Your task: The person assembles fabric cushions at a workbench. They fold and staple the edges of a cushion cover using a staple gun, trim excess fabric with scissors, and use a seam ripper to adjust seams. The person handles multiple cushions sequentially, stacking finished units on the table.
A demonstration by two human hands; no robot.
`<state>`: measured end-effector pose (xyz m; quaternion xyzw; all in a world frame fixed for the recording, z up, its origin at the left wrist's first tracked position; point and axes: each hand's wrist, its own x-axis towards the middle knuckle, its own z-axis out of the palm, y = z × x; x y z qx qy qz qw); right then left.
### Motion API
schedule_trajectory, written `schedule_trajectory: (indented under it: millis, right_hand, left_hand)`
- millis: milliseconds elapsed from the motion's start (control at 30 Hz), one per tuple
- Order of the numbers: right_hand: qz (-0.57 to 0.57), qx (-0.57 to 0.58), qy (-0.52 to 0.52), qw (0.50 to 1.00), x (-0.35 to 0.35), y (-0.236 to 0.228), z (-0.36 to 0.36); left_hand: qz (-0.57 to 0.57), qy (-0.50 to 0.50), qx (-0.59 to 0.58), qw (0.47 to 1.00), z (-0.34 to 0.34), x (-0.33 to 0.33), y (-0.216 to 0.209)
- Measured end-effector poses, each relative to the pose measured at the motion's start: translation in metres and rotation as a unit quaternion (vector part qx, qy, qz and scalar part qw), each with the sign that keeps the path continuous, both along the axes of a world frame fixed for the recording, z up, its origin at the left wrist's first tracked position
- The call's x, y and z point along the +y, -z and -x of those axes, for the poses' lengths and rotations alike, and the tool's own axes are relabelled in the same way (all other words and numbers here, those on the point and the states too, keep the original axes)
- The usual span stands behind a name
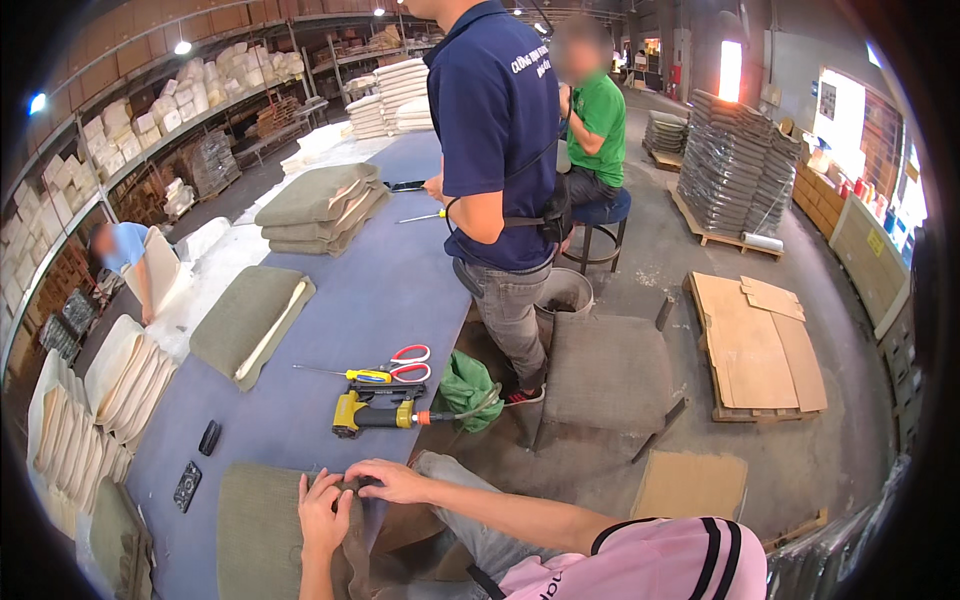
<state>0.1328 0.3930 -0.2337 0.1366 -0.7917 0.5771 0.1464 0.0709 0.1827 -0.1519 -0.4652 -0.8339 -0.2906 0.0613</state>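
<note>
A grey-green fabric-covered seat cushion lies at the near end of the blue-topped table. Both my hands are at its far right corner. My left hand rests on the cover with bent fingers pressed to the fabric edge. Close beside it, my right hand pinches the same edge, its fingertips partly hidden. Loose cover fabric hangs along the cushion's right side. Beyond my hands lies a yellow and black staple gun with an air hose. Red-handled scissors and a yellow-handled screwdriver lie just past it.
Two small black parts lie left on the table. Farther up are a cushion and a cushion stack. A person in navy stands at the table's right edge, near a grey upholstered seat.
</note>
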Motion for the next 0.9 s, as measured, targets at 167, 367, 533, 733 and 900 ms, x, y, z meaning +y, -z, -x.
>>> schedule_trajectory:
  millis: [167, 367, 533, 733, 900]
  right_hand:
    - [0.023, -0.022, -0.018, 0.999, -0.005, -0.001, 0.013]
    - [0.041, -0.020, 0.003, 0.999, -0.014, 0.004, 0.019]
    - [-0.111, 0.024, -0.038, 0.993, 0.020, -0.016, 0.041]
    - [-0.385, 0.117, 0.332, 0.853, 0.046, -0.017, 0.060]
    - [-0.400, 0.063, 0.365, 0.838, 0.026, -0.023, 0.066]
  left_hand:
    - [-0.028, -0.016, -0.015, 0.999, 0.004, 0.000, 0.005]
    - [0.018, -0.034, 0.051, 0.998, -0.004, 0.000, -0.009]
    - [0.035, -0.038, 0.071, 0.996, -0.001, -0.001, 0.004]
    - [-0.023, -0.015, 0.050, 0.998, 0.004, -0.003, 0.004]
    - [-0.023, -0.024, 0.060, 0.998, 0.006, -0.015, 0.005]
